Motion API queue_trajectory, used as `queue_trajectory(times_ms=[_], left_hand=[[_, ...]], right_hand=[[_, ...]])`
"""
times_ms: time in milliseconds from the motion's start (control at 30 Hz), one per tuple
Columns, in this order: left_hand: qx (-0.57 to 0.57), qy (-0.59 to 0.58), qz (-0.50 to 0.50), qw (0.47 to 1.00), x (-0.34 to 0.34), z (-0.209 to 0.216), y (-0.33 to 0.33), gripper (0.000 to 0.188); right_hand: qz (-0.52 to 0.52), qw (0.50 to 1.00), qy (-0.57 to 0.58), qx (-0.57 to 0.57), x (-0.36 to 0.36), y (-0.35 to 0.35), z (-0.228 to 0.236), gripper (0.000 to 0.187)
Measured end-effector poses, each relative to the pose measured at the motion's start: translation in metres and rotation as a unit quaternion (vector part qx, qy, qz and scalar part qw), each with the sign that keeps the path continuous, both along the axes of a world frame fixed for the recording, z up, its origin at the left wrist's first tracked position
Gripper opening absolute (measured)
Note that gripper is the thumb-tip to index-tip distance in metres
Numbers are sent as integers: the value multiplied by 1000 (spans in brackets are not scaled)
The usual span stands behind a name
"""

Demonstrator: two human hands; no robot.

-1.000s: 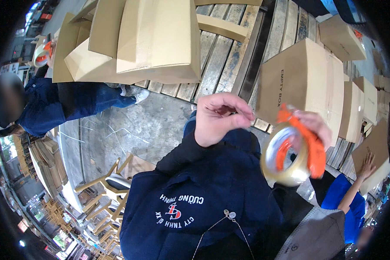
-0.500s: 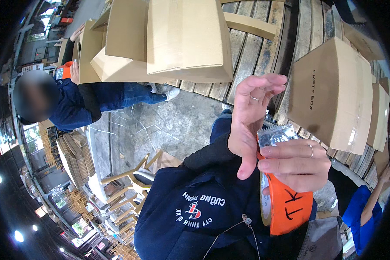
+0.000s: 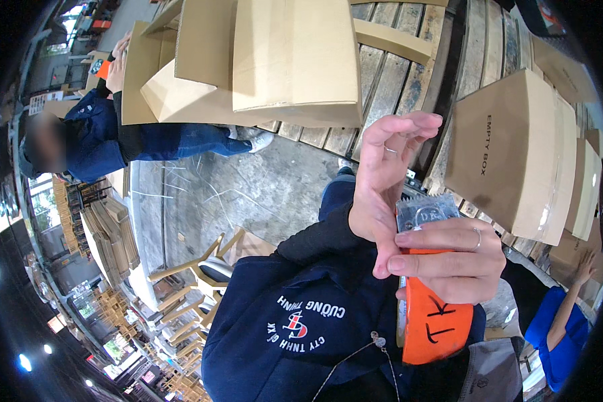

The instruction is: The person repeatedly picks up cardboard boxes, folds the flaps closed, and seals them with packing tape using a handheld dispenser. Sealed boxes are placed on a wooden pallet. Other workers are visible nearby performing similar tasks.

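Observation:
My right hand (image 3: pixel 452 258) grips an orange tape dispenser (image 3: pixel 437 325) with dark hand-marked letters, held upright in front of my chest. Its serrated metal end (image 3: pixel 427 209) points up between my two hands, and a tape roll partly shows at its left side. My left hand (image 3: pixel 390 177) is raised just left of the dispenser, fingers apart and loosely curved, with no object visible in it. Its thumb points down beside the right fingertips; whether they touch I cannot tell.
A closed carton (image 3: pixel 295 60) and an open carton (image 3: pixel 157 74) stand on the slatted wooden surface (image 3: pixel 388 87) ahead. More cartons (image 3: pixel 509 154) stand at right. A co-worker (image 3: pixel 87 147) reaches to the open carton; another person in blue (image 3: pixel 556 328) is at lower right. Wooden chairs (image 3: pixel 204 275) stand left.
My right hand and the dispenser have shifted slightly left, closer to my left thumb. The co-worker at left has moved away a little, with hands higher on the open carton.

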State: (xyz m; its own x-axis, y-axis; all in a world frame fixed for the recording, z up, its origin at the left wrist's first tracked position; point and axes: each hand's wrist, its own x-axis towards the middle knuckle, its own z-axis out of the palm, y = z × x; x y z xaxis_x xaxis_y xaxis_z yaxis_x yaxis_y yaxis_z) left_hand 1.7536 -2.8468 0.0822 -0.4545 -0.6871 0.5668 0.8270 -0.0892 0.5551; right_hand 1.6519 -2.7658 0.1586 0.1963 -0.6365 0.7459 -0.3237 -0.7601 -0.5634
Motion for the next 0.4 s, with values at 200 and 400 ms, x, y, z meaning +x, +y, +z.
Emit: queue_trajectory(times_ms=[200,400], left_hand=[[115,-55,-56,990,28,3,-15,138],[171,-107,272,941,147,16,-107,123]], right_hand=[[-17,996,34,79,0,3,0,30],[-73,992,10,104,-1,8,-18,36]])
